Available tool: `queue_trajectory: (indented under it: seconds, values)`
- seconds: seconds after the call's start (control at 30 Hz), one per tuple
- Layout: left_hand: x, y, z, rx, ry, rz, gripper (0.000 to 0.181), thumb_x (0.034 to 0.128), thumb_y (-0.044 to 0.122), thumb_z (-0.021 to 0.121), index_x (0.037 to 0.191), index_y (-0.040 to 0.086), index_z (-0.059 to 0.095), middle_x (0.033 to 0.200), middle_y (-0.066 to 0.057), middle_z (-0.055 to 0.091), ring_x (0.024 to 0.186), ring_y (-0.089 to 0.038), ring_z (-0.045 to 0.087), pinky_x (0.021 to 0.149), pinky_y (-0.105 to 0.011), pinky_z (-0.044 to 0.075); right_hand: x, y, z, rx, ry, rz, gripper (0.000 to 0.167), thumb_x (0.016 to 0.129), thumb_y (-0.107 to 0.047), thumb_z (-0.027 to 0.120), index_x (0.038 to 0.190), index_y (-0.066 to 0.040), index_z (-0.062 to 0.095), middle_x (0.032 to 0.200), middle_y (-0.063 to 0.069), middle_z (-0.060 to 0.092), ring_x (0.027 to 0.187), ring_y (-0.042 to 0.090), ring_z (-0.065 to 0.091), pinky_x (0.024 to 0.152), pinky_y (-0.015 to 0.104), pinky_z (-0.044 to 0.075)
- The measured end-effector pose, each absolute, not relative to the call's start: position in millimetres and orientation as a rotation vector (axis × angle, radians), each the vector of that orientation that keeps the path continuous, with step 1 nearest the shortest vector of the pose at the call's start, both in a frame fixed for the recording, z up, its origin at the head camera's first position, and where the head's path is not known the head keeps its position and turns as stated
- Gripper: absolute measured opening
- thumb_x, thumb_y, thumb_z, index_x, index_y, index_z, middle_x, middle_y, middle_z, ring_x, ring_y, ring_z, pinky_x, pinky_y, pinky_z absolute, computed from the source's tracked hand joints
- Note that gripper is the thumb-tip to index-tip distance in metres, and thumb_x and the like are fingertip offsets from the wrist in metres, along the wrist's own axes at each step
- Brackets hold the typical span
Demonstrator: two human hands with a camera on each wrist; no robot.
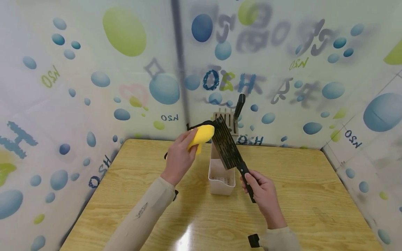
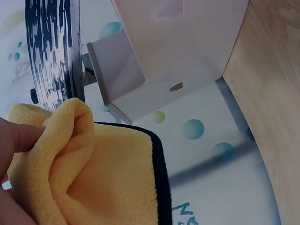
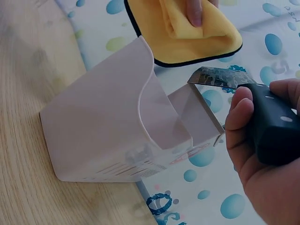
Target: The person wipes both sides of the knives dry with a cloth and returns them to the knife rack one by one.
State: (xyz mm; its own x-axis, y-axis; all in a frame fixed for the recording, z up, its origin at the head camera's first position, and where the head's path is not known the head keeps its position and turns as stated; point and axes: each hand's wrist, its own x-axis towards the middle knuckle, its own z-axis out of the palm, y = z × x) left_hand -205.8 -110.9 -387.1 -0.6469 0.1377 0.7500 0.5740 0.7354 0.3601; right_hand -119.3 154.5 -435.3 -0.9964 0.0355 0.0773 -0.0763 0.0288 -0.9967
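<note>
Right hand (image 1: 262,191), lower right of head view, grips cleaver (image 1: 227,143); left hand (image 1: 180,156), centre, pinches yellow cloth (image 1: 202,135). Advisable: cloth folded thick against cleaver; strokes light, lengthwise.

Beige slvs (image 1: 138,223), dk lettering (image 1: 142,210) on L, blk wrist bits (image 1: 253,240)

The cleaver (image 1: 228,145) hid part of the knife holder (image 1: 221,189). The left wrist view cut off the left hand (image 2: 14,138) at the edge, and lettering (image 1: 142,210) on the left sleeve (image 1: 138,225) was blurred.
</note>
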Motion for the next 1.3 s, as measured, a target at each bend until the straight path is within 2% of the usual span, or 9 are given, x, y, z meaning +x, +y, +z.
queue_trajectory:
  seconds: [0.43, 0.67, 0.8, 0.93, 1.1, 1.3]
  values:
    - [-207, -102, -382, -0.622, -2.245, -0.711, 0.050, 0.0885, 0.002, 0.081, 0.137, 0.004, 0.067, 0.129, -0.026, 0.065, 0.112, -0.041, 0.070, 0.095, -0.048, 0.060, -119, 147, -435, 0.159, -2.244, 2.071, 0.026, 0.108, -0.014, 0.056, 0.113, 0.008, 0.070, 0.085, 0.009, 0.066, 0.067, 0.020, 0.061, 0.060, 0.030, 0.057]
    - [-209, -98, -382, -0.674, -2.235, -0.665, 0.049, 0.0883, 0.003, 0.081, 0.136, 0.004, 0.068, 0.139, -0.020, 0.063, 0.120, -0.036, 0.067, 0.099, -0.045, 0.058, -117, 143, -432, 0.229, -2.236, 2.053, 0.026, 0.108, -0.013, 0.055, 0.112, 0.008, 0.070, 0.086, 0.022, 0.064, 0.065, 0.018, 0.059, 0.059, 0.028, 0.055]
    - [-209, -96, -380, -0.716, -2.240, -0.623, 0.049, 0.0878, 0.000, 0.081, 0.135, 0.001, 0.067, 0.138, -0.017, 0.065, 0.121, -0.034, 0.067, 0.102, -0.043, 0.056, -116, 142, -432, 0.275, -2.229, 2.036, 0.025, 0.108, -0.012, 0.055, 0.109, 0.008, 0.070, 0.084, 0.021, 0.063, 0.064, 0.018, 0.058, 0.057, 0.026, 0.054]
    - [-209, -96, -378, -0.721, -2.241, -0.580, 0.050, 0.0887, -0.002, 0.079, 0.137, 0.000, 0.065, 0.137, -0.017, 0.066, 0.117, -0.034, 0.069, 0.099, -0.043, 0.058, -116, 141, -432, 0.274, -2.228, 2.017, 0.024, 0.108, -0.011, 0.055, 0.107, 0.007, 0.070, 0.083, 0.021, 0.063, 0.063, 0.018, 0.058, 0.057, 0.025, 0.053]
    - [-212, -101, -372, -0.660, -2.203, -0.548, 0.048, 0.0897, -0.004, 0.076, 0.136, -0.002, 0.065, 0.132, -0.020, 0.068, 0.112, -0.035, 0.071, 0.096, -0.044, 0.060, -118, 142, -434, 0.203, -2.240, 1.994, 0.022, 0.107, -0.011, 0.057, 0.105, 0.006, 0.070, 0.081, 0.021, 0.063, 0.062, 0.020, 0.059, 0.056, 0.026, 0.052]
    - [-215, -107, -364, -0.574, -2.168, -0.539, 0.050, 0.0895, -0.006, 0.075, 0.138, -0.003, 0.063, 0.134, -0.021, 0.067, 0.115, -0.037, 0.069, 0.098, -0.045, 0.059, -118, 143, -435, 0.153, -2.253, 1.994, 0.020, 0.107, -0.012, 0.058, 0.107, 0.003, 0.071, 0.083, 0.020, 0.063, 0.063, 0.024, 0.060, 0.056, 0.027, 0.053]
